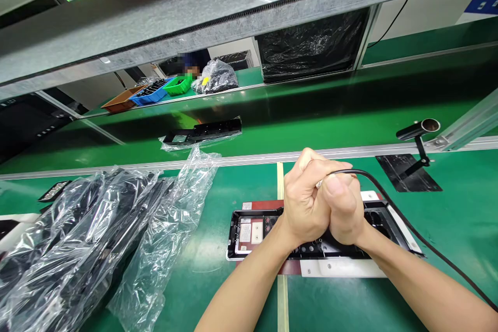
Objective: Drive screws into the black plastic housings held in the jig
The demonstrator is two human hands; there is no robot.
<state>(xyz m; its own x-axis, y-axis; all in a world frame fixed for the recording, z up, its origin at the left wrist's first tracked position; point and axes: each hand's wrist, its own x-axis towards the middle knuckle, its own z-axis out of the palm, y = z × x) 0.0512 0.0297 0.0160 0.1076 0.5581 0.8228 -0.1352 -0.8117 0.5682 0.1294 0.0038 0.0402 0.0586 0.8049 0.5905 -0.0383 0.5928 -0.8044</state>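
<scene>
My left hand and my right hand are closed tightly together, fingers wrapped around something with a black cord. The cord comes out at the top of the hands and curves down to the right; the body of what they grip is hidden. Directly below is a long black plastic housing, lying in a fixture with white blocks and a reddish-brown base. A labelled plate and a white piece show at the housing's left end. My hands and forearms cover its middle.
Black parts in clear plastic bags are heaped at the left. Behind the metal rail lies another bagged black part. A black tube holder stands at the right. Coloured bins and a shelf are farther back.
</scene>
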